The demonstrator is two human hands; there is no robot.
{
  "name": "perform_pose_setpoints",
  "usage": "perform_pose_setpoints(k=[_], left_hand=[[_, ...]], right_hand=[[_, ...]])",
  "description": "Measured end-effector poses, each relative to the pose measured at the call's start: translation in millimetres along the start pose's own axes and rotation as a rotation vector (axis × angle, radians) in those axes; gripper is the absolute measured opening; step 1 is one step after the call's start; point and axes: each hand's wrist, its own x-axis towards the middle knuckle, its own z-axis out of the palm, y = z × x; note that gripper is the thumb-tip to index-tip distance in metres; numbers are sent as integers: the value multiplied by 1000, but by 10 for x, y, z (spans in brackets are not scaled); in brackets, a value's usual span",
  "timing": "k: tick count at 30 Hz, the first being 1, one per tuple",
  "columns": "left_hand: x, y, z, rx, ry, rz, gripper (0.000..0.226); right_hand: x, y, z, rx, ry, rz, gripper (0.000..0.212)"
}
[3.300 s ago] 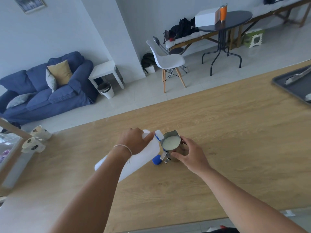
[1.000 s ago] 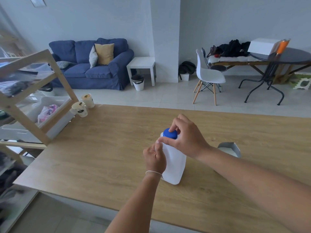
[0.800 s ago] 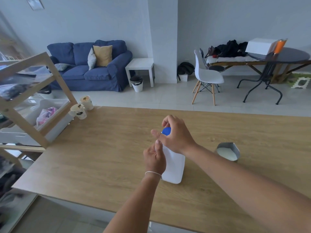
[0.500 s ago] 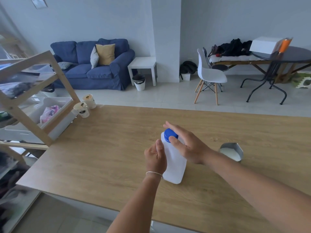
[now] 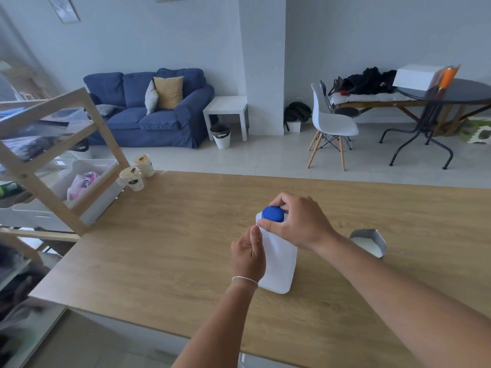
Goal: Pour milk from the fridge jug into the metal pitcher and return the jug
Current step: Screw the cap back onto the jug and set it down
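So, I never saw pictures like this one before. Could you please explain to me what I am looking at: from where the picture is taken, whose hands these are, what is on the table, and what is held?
There is no machine here. A person wears a wide-angle camera on the head, and it looks forward and down, so you see that person's own two arms. The left hand grips the side of a white milk jug that stands upright on the wooden table. The right hand has its fingers around the blue cap on top of the jug. To the right, apart from the jug, stands the metal pitcher with milk in it. At the far left corner of the table are two paper cups, next to a wooden shelf. Behind is a room with a blue sofa.
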Motion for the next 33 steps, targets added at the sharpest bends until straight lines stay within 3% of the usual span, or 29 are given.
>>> perform_pose_setpoints(k=[5,9,14,17,23,30,33], left_hand=[[-20,10,21,-43,7,13,64],[-23,44,-3,-39,1,28,59],[26,20,-93,-34,-102,26,66],[28,18,-129,-27,-169,21,67],[61,109,-180,-47,-217,-92,49],[176,251,-354,146,-402,51,60],[214,293,-378,286,-444,156,47]], right_hand=[[54,49,-208,-117,-277,-128,51],[-14,23,-121,-110,-160,-177,33],[-139,14,65,-194,77,-173,38],[-179,90,72,-75,65,-156,54],[-312,322,163,56,-111,-76,88],[-476,469,238,139,-22,-133,85],[-486,482,267,67,2,-140,89]])
